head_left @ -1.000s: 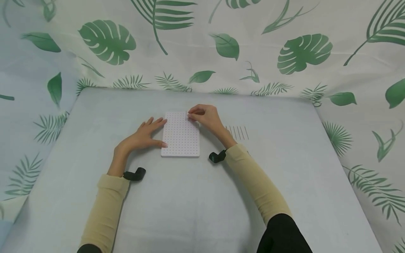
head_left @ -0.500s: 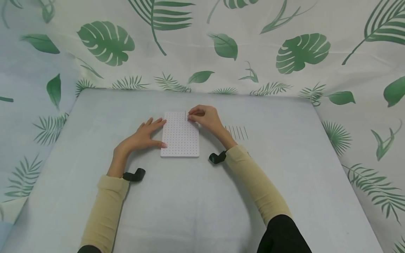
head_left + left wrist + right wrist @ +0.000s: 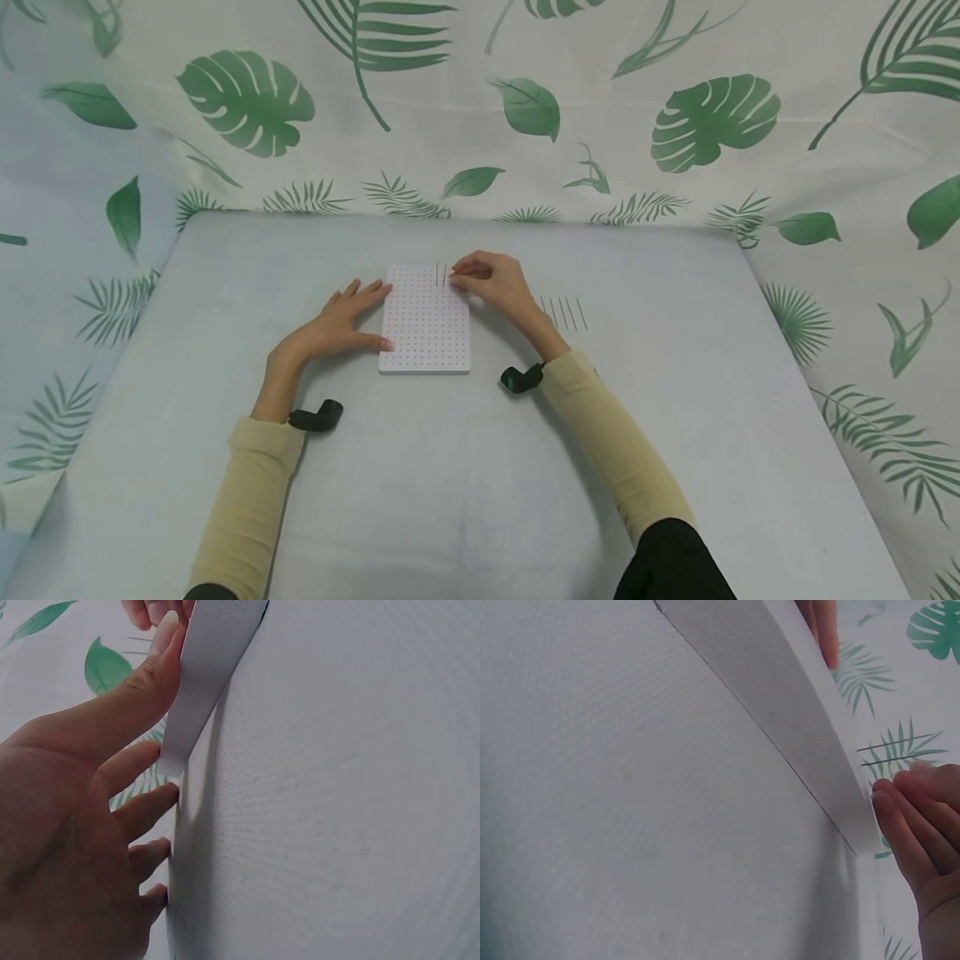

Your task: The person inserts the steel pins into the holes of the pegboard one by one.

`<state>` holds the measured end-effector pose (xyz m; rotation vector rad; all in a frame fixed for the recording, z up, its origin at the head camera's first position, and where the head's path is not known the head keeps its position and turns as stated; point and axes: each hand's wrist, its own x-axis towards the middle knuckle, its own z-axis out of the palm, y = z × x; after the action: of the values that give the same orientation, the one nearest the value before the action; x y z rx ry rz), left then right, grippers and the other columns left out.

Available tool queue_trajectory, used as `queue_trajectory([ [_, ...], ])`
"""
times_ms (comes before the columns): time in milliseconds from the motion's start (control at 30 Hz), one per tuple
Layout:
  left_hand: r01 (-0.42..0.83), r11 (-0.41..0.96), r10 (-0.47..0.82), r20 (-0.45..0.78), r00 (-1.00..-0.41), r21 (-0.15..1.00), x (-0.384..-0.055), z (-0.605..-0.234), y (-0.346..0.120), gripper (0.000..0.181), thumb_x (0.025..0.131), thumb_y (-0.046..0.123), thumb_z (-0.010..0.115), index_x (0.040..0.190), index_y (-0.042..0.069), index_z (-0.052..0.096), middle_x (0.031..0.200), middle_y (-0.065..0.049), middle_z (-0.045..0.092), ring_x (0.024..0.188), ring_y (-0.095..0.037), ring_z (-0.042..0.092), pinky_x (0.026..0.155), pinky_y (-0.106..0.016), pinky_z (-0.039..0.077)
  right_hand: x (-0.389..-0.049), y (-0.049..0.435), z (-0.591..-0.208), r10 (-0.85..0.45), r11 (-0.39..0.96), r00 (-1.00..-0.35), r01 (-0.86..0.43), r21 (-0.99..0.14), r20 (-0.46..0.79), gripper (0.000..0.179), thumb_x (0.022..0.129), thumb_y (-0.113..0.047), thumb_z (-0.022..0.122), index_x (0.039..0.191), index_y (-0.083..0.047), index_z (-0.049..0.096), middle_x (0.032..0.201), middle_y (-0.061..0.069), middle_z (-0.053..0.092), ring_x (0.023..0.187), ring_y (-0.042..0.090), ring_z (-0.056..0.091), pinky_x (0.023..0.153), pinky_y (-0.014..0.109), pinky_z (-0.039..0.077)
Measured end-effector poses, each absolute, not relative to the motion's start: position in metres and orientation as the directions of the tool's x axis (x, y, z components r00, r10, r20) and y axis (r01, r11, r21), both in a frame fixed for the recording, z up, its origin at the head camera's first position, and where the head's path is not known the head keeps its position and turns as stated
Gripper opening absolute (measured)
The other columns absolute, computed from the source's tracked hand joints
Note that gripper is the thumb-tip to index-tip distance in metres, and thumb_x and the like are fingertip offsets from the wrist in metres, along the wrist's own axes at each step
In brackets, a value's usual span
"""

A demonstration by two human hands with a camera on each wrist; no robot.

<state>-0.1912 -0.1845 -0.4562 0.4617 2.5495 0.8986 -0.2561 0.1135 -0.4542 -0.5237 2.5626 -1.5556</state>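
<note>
A white board dotted with a grid of small holes lies on the table. Two thin dark pins stand upright near its far right corner, a left pin and a right pin. My right hand is just right of the second pin, thumb and fingertips close together; a narrow gap shows between them and the pin. Both pins rise above the board edge in the right wrist view. My left hand is spread, thumb and fingertips touching the board's left edge. Its thumb lies against the side in the left wrist view.
Several more thin pins lie in a row on the white table, right of the board and partly behind the right wrist. A leaf-patterned cloth hangs beyond the table's far edge. Black wrist cameras sit on both wrists.
My right hand has shifted slightly right, away from the board's corner, and a second upright pin now shows beside the first. My left hand stays on the board.
</note>
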Motion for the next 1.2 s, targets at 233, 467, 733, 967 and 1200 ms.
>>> queue_trajectory([
  [233, 0.174, 0.736, 0.429, -0.251, -0.868, 0.655, -0.191, -0.457, -0.185, 0.101, 0.088, 0.038, 0.081, 0.165, 0.011, 0.022, 0.173, -0.015, 0.01, 0.159, -0.042, -0.009, 0.128, -0.059, -0.008, -0.247, 0.124, -0.451, -0.336, 0.424, -0.939, -0.214, -0.88, 0.067, 0.022, 0.092, -0.016, 0.078, 0.111, -0.006, 0.075, 0.111, 0.01, 0.078, 0.101, 0.022, 0.076, 0.092, 0.033, 0.061],
  [467, 0.171, 0.731, 0.427, -0.248, -0.869, 0.661, -0.191, -0.458, -0.186, 0.101, 0.087, 0.039, 0.081, 0.165, 0.012, 0.023, 0.173, -0.015, 0.01, 0.159, -0.042, -0.008, 0.128, -0.06, -0.008, -0.24, 0.137, -0.451, -0.343, 0.433, -0.938, -0.206, -0.878, 0.05, 0.023, 0.094, -0.019, 0.076, 0.114, -0.006, 0.075, 0.113, 0.01, 0.077, 0.097, 0.02, 0.076, 0.088, 0.034, 0.061],
  [733, 0.172, 0.727, 0.43, -0.245, -0.869, 0.665, -0.192, -0.457, -0.187, 0.1, 0.087, 0.038, 0.082, 0.165, 0.013, 0.023, 0.173, -0.015, 0.01, 0.159, -0.042, -0.008, 0.128, -0.059, -0.008, -0.236, 0.151, -0.446, -0.331, 0.496, -0.942, -0.216, -0.841, 0.047, 0.022, 0.096, -0.022, 0.074, 0.114, -0.008, 0.077, 0.11, 0.008, 0.078, 0.094, 0.02, 0.075, 0.083, 0.031, 0.06],
  [967, 0.175, 0.727, 0.431, -0.243, -0.869, 0.663, -0.191, -0.457, -0.186, 0.1, 0.087, 0.037, 0.081, 0.165, 0.012, 0.023, 0.173, -0.016, 0.011, 0.159, -0.042, -0.007, 0.128, -0.06, -0.008, -0.232, 0.164, -0.435, -0.347, 0.584, -0.938, -0.234, -0.777, 0.021, 0.021, 0.095, -0.02, 0.073, 0.113, -0.011, 0.077, 0.112, 0.006, 0.077, 0.099, 0.023, 0.072, 0.087, 0.038, 0.057],
  [1200, 0.189, 0.721, 0.444, -0.235, -0.865, 0.667, -0.191, -0.455, -0.186, 0.099, 0.088, 0.036, 0.081, 0.165, 0.01, 0.023, 0.172, -0.018, 0.011, 0.159, -0.044, -0.007, 0.127, -0.063, -0.007, -0.233, 0.175, -0.43, -0.417, 0.635, -0.906, -0.231, -0.737, -0.076, 0.029, 0.098, -0.022, 0.071, 0.123, -0.008, 0.074, 0.115, 0.01, 0.076, 0.104, 0.028, 0.072, 0.085, 0.041, 0.058],
])
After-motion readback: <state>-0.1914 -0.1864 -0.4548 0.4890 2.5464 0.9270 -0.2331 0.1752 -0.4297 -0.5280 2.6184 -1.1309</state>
